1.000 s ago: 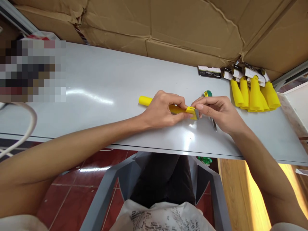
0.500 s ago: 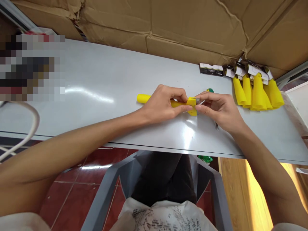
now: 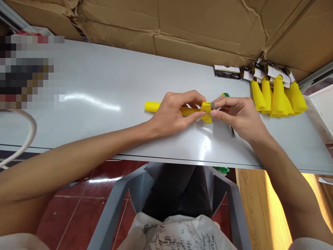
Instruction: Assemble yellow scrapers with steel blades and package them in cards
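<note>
The yellow scraper (image 3: 182,111) lies lengthwise across the middle of the grey table (image 3: 109,86), its round handle end poking out to the left and its wider head to the right, where a small grey blade (image 3: 212,105) shows at the tip. The left hand (image 3: 173,114) is closed over the middle of the handle, thumb on the near side and fingers curled over the far side, pinching just behind the head. The right hand (image 3: 235,116) meets it from the right, thumb and forefinger pressed together on the blade at the scraper's head; the other fingers are curled in loosely. Whether the scraper rests on the table or is held just above it cannot be told.

Under the right hand lies a screwdriver (image 3: 231,129), its green handle end showing just beyond the fingers and its metal shaft pointing toward the near edge. Farther right, at the far edge, a row of yellow scrapers (image 3: 278,99) on white cards lies side by side, with one card (image 3: 227,72) just left of them. Brown cardboard (image 3: 197,31) stands behind the table. A white cable (image 3: 26,139) loops at the left edge.
</note>
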{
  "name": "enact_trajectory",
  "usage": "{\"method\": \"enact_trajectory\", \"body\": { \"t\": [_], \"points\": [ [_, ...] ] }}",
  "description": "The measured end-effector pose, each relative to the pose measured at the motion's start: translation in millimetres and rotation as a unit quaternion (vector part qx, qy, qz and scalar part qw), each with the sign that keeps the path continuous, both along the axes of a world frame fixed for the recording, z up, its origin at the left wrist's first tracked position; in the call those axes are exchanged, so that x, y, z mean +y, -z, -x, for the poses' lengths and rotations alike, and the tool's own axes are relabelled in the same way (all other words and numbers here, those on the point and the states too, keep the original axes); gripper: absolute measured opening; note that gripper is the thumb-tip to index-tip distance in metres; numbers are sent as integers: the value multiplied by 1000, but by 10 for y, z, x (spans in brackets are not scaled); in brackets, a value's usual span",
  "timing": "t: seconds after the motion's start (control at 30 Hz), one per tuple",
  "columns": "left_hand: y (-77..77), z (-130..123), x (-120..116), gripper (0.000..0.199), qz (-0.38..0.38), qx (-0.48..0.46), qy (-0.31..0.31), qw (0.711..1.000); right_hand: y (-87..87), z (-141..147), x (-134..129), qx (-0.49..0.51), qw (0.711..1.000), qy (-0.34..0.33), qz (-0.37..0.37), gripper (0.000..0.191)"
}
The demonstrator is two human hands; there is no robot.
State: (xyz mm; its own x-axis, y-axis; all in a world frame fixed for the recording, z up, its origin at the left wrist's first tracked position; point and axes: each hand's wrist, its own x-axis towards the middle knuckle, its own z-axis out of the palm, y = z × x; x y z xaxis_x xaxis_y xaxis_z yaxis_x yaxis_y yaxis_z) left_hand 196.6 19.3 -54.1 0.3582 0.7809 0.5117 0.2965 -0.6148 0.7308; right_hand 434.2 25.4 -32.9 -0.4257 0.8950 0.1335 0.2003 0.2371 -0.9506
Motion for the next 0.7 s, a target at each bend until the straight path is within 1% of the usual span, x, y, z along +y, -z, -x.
{"method": "enact_trajectory", "body": {
  "t": [0.1,0.13,0.2,0.27,0.3,0.37,0.4,0.43,0.47,0.5,0.57,0.63,0.7],
  "points": [
    [-26,7,4,25,12,-3,-5,1000,-36,-55,37,-33,999,18,-17,36],
    [-38,13,12,22,21,-7,-10,1000,-58,-90,62,-57,997,35,-30,38],
    [-62,31,39,20,44,-9,-19,999,-95,-180,134,-114,986,95,-77,44],
    [-82,51,71,20,64,-3,-20,998,-101,-270,221,-182,958,169,-143,49],
    [-90,59,85,20,71,2,-17,997,-90,-305,258,-215,941,195,-173,48],
    [-98,67,98,20,77,10,-10,997,-57,-333,298,-258,917,211,-219,42],
    [-98,68,95,19,74,11,-9,997,-45,-324,294,-257,916,204,-231,38],
    [-93,65,84,17,67,12,-7,998,-41,-301,274,-242,922,188,-234,34],
    [-83,61,68,16,56,13,-4,998,-47,-269,239,-218,935,161,-229,32],
    [-67,55,49,14,39,12,2,999,-62,-230,194,-190,949,124,-218,31],
    [-17,41,10,10,-4,5,22,1000,-103,-158,99,-137,972,23,-188,30],
    [50,29,-14,6,-42,-11,52,998,-136,-117,31,-106,975,-75,-180,29],
    [118,21,-14,4,-61,-24,89,994,-143,-117,10,-97,967,-136,-191,32]
  ]
}}
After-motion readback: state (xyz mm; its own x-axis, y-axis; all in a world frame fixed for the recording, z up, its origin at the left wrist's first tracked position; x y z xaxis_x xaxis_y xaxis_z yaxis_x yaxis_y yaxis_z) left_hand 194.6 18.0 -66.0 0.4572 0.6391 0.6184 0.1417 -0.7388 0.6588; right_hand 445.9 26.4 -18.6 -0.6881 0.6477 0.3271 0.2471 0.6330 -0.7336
